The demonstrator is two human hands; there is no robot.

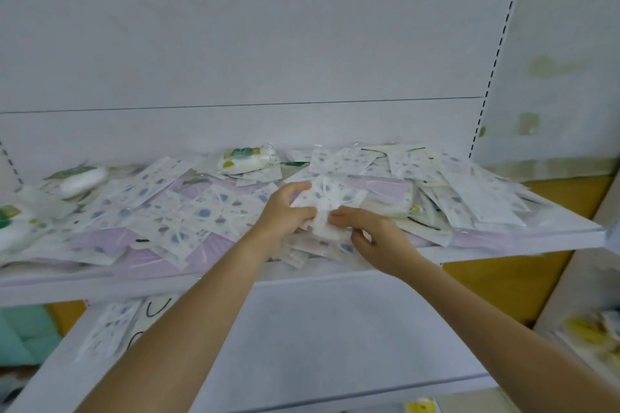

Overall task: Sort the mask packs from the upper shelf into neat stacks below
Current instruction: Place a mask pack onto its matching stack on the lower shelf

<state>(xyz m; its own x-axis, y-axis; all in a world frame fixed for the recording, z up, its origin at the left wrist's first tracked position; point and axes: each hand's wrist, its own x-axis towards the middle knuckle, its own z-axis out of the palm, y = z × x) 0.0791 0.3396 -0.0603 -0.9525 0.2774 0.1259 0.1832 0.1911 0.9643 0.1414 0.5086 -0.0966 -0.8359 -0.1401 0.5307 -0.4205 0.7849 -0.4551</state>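
A loose heap of mask packs (174, 211), white with blue prints and some lilac, covers the upper shelf (503, 245). My left hand (285, 211) grips a white printed mask pack (330, 198) at the middle of the heap, thumb on top. My right hand (372, 231) pinches the same pack's near edge from the right. On the lower shelf (335, 329), at its left, lie two short stacks of packs (114, 325), one printed, one white with black loops.
Plump white wipe-like packs with green labels (245, 161) lie at the back and left of the upper shelf. A white back panel rises behind. A perforated upright (496, 54) stands at the right. Yellow items (590, 329) sit on a neighbouring shelf at the right.
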